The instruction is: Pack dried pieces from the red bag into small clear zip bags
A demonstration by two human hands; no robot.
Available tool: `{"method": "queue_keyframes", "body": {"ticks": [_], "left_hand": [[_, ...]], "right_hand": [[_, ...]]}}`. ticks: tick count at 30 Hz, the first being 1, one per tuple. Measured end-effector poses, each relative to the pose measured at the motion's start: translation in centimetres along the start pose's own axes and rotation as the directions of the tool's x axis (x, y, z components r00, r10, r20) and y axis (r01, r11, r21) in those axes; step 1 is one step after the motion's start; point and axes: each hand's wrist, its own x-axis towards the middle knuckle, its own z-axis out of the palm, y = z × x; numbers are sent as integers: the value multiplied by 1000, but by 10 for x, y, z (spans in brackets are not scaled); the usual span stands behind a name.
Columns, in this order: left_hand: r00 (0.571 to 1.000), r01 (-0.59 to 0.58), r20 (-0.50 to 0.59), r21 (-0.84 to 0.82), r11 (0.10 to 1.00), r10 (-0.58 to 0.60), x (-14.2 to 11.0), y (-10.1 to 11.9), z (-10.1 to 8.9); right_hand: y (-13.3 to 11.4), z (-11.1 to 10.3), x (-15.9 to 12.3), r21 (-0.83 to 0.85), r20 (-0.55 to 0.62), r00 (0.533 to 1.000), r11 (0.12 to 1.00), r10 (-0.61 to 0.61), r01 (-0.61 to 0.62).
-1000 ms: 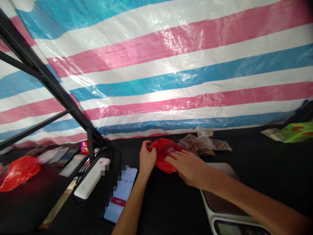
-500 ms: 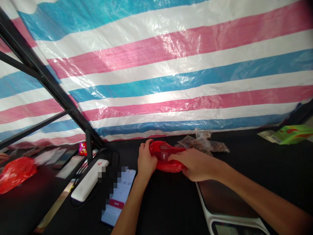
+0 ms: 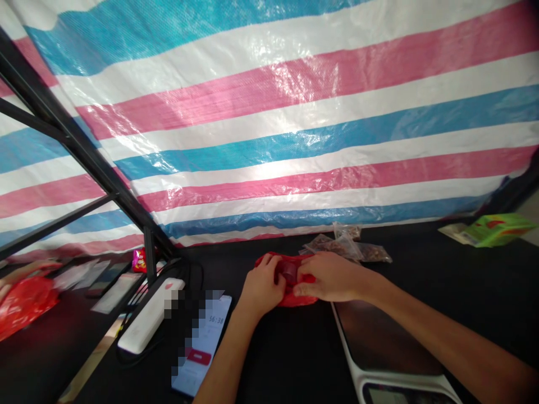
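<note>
A red plastic bag (image 3: 300, 301) lies on the black table in front of me, its mouth held apart between my two hands. My left hand (image 3: 264, 285) grips its left side with bent fingers. On the right side, my right hand (image 3: 330, 276) has its fingers curled into the opening, pinching the bag's edge. Inside the bag a dull, rounded brownish thing (image 3: 289, 272) shows partly; its kind I cannot make out. Just behind the bag lie small clear zip bags (image 3: 337, 246) with brown bits in them. A scale (image 3: 383, 336) with a dark top sits beneath my right forearm.
Left of my left forearm are a phone (image 3: 204, 342) showing a timer and a white power strip (image 3: 151, 315) with cables. A green packet (image 3: 497, 231) lies far right. At far left, another person's hand (image 3: 25, 272) touches a red bag (image 3: 29, 303). A black metal frame (image 3: 90, 163) stands there.
My left hand has turned over the bag's left side and moved slightly right. The right hand has shifted, its fingers now at the opening. At far left the other person's hand has come over their red bag.
</note>
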Motion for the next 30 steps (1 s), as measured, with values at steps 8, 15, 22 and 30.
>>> {"method": "queue_keyframes", "body": {"ticks": [8,15,22,30], "left_hand": [[984,165,56,99,981,-171,-4,15,4],[904,370,124,250,895,-409,-5,27,4],[855,462,62,359,811,-515,-8,29,-4],[996,-72,-38,75,995,75,-8,35,-7]], "right_hand": [[11,10,3,-302,-31,999,953,-24,13],[12,17,5,-159,-16,994,981,-110,106],[16,-39,-10,321,-142,989,947,49,0],[47,-44,-28,161,161,972,967,172,-197]]}}
